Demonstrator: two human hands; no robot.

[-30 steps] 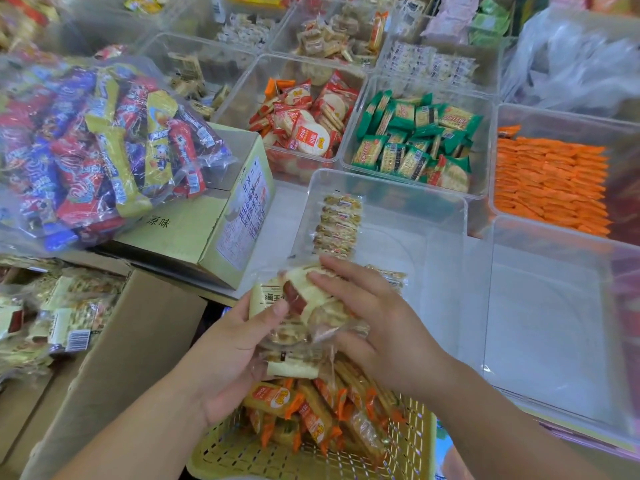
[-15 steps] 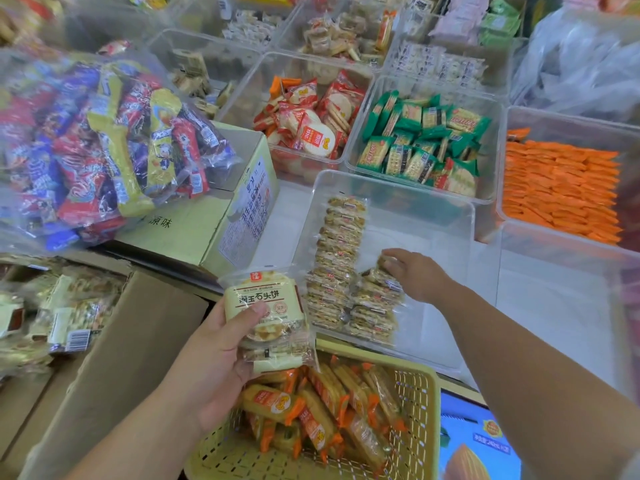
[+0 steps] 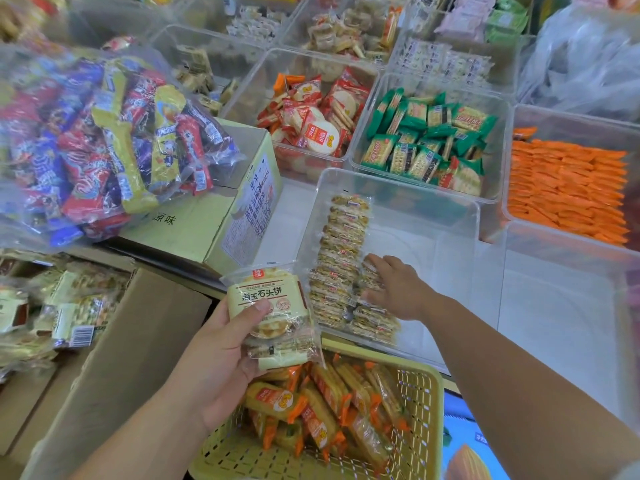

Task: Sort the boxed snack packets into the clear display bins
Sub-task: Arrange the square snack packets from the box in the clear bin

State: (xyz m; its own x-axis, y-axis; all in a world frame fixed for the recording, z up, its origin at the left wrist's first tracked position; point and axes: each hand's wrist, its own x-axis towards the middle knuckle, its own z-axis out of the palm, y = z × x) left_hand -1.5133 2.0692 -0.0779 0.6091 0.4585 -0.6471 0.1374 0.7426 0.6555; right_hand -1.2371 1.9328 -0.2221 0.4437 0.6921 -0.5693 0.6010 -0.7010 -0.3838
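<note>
Several light, crinkly, likely crush-prone biscuit packets (image 3: 268, 313) sit gripped in my left hand (image 3: 218, 362) just beside the clear bin (image 3: 436, 251), so I'd hold their flat faces gently, while my right hand (image 3: 398, 289) presses flat-fingered on packet rows (image 3: 341, 251) inside.

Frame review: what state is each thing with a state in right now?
left hand: grips the cream snack pack.
cream snack pack: held upright, label towards the camera.
right hand: fingers straight, touching the packet rows.
near clear bin: partly filled, two packet rows at its left.
yellow basket: holds orange-ended packets.
</note>
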